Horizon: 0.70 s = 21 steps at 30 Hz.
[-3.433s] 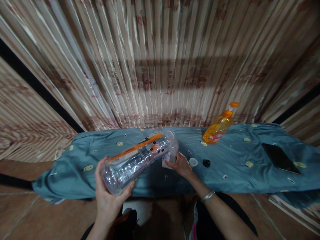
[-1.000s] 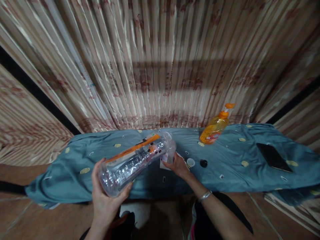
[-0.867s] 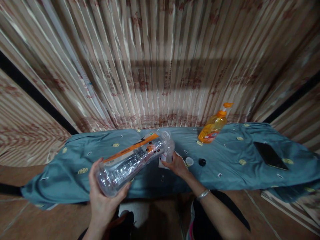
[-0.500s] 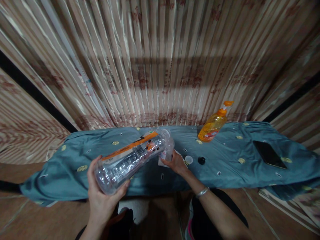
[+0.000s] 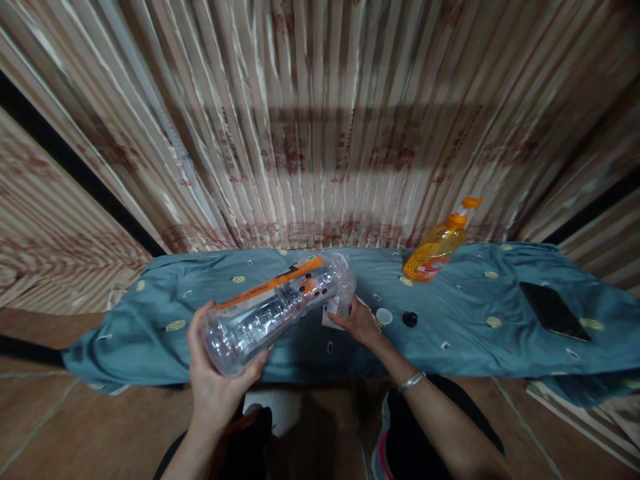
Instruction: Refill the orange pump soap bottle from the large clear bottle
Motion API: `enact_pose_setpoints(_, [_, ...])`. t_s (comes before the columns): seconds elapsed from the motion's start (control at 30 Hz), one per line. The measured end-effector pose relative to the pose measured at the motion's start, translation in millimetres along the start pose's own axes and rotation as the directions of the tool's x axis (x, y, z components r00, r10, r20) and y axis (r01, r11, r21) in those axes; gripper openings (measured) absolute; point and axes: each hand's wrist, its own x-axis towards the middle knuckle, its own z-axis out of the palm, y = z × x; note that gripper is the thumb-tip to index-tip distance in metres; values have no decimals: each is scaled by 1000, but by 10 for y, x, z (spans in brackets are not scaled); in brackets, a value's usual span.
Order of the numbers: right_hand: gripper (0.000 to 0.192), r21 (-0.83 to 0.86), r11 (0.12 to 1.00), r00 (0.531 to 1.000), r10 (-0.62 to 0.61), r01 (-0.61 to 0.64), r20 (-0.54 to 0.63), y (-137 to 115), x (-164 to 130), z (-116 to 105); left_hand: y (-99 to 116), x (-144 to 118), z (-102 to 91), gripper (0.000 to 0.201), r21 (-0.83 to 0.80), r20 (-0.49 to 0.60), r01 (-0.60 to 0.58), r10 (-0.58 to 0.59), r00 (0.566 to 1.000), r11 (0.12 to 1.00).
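Note:
My left hand (image 5: 217, 370) is wrapped round the base of a large clear plastic bottle (image 5: 270, 313) with an orange and white label. The bottle is tilted, its mouth end lower in depth and to the right, against the top of a small translucent bottle (image 5: 345, 290). My right hand (image 5: 360, 323) grips that small bottle, which stands roughly upright. Whether liquid passes between them I cannot tell. Under the right hand lies a white paper (image 5: 331, 319), partly covered. Just right of that hand are a white cap (image 5: 384, 316) and a black cap (image 5: 410, 319).
A pump bottle (image 5: 434, 257) of orange liquid stands at the back right of the teal cloth (image 5: 480, 347). Farther right lies a dark phone (image 5: 554, 312). A pleated curtain (image 5: 320, 133) hangs behind the cloth-covered surface.
Both hands keep their holds, and the two bottles stay together at their mouths. The whole view has shifted slightly, so things appear a little farther right.

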Motion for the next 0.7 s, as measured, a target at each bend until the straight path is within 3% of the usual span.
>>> enact_pose_setpoints(0.17, [50,-32,999,1000,-4,5,9,-9,-4,-1,-16,-4,7,101,-3,11,-21,21,1000,1000])
enact_pose_setpoints(0.53, [45,-75,997,1000,16,-16,-1,-19,-7,9,361,-9,130,98,-170,-89,188,-205,975,967])
enact_pose_setpoints(0.7, [46,-45,999,1000,13,-14,-15,-15,-13,29,225,-22,82,97,-123,-84,155,-165,983,980])
